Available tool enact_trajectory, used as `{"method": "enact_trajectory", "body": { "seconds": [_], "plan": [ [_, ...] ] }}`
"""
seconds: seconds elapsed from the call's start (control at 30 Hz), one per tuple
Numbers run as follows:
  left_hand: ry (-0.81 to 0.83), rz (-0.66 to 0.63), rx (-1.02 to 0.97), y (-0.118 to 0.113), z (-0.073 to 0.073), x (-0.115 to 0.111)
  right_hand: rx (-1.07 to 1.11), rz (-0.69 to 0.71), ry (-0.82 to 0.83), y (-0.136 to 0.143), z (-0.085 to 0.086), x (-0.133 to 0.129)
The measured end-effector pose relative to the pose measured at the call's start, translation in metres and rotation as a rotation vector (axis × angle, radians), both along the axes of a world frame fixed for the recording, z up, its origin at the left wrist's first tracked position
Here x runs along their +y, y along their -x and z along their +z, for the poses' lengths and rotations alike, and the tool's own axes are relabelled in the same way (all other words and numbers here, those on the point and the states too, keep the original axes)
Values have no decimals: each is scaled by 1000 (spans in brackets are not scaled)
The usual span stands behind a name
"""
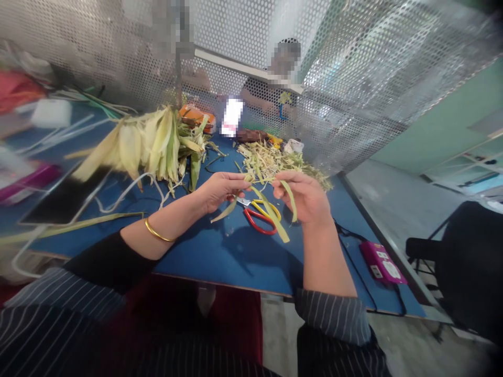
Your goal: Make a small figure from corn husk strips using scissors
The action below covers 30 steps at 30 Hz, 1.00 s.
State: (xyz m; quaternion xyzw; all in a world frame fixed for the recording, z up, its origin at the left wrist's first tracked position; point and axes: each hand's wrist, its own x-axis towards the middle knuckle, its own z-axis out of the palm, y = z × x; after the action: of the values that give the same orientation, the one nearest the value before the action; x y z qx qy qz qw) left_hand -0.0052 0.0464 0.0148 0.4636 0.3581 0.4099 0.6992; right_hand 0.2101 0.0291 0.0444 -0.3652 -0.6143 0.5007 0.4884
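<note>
Above the middle of the blue table, my left hand (223,189) pinches a pale green corn husk strip (270,211), whose ends hang down. Level with it, my right hand (304,196) is closed on another part of the husk strips, and one strip (290,199) droops from its fingertips. Husk spans the small gap between both hands; whether it is one piece or several tied together I cannot tell. Below them on the table lie scissors (261,222) with one red and one yellow handle, their blades partly hidden behind my left hand.
Corn husks (151,144) are heaped at the left, beside a dark tablet or phone (65,196) with a white cable. Shredded husk (267,159) is piled behind my hands. A purple packet (381,262) lies right. A perforated metal screen (239,47) stands behind, a person beyond it.
</note>
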Motion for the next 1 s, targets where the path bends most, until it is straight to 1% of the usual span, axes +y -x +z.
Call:
{"method": "enact_trajectory", "body": {
  "seconds": [0.07, 0.17, 0.3, 0.37, 0.47, 0.53, 0.6, 0.7, 0.77, 0.83, 1.0],
  "plan": [
    [-6, 18, 3, 0, -1, 0, -4, -29, -17, 2, -2, 1],
    [-13, 76, 31, 0, -1, 1, -55, -100, -125, 9, -5, 3],
    [-52, 113, 105, -1, 0, 0, -73, -327, -291, 18, -7, 3],
    [-74, 119, 136, -2, 0, -1, -32, -381, -319, 21, -6, 2],
    [-85, 118, 145, -3, -1, -2, 67, -403, -318, 24, -3, 1],
    [-91, 106, 139, -3, -2, -2, 61, -431, -312, 24, -3, -1],
    [-95, 100, 139, -3, -3, -1, -80, -436, -304, 25, -3, -3],
    [-104, 122, 144, -3, -3, -1, -429, -412, -303, 26, -4, -7],
    [-118, 138, 149, -3, -2, -2, -601, -400, -300, 29, -5, -9],
    [-134, 143, 164, -4, -2, -3, -685, -396, -293, 31, -6, -11],
    [-150, 161, 239, -9, -2, -6, -790, -374, -274, 33, -8, -11]
  ]
}}
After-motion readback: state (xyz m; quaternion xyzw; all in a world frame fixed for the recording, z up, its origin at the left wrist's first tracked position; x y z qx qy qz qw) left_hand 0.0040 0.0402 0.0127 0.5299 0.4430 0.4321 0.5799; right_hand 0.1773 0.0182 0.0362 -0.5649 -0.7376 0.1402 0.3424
